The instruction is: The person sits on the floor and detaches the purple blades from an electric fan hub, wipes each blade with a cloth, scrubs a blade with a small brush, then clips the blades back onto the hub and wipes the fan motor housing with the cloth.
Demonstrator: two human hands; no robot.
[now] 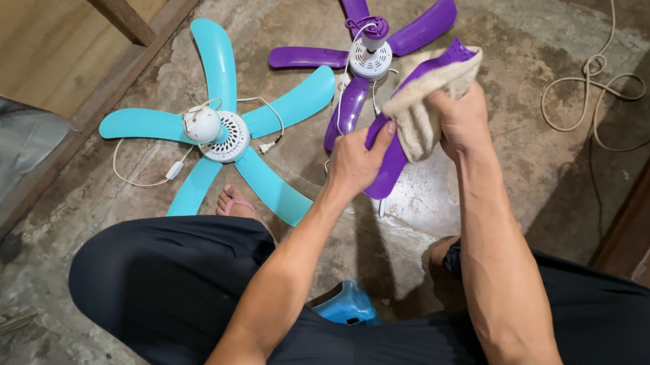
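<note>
Hands at work on a loose purple fan blade, seen from above by a person seated on a low blue stool over a bare concrete floor. The left hand pinches the blade near its lower end, thumb over the top face, apparently steadying it at a slant so the surface stays up and within reach. The right hand is closed around a bunched beige cloth, pressed against the blade's upper half, which it largely covers. Just beyond both hands lies a purple ceiling fan, its white motor hub facing up and its cord coiled on top; the held blade matches its colour. Off to the left of the left hand rests a turquoise five-blade ceiling fan with a white cord and inline switch trailing from the hub. Farther out past the right hand, a pale cable loops across the floor.
</note>
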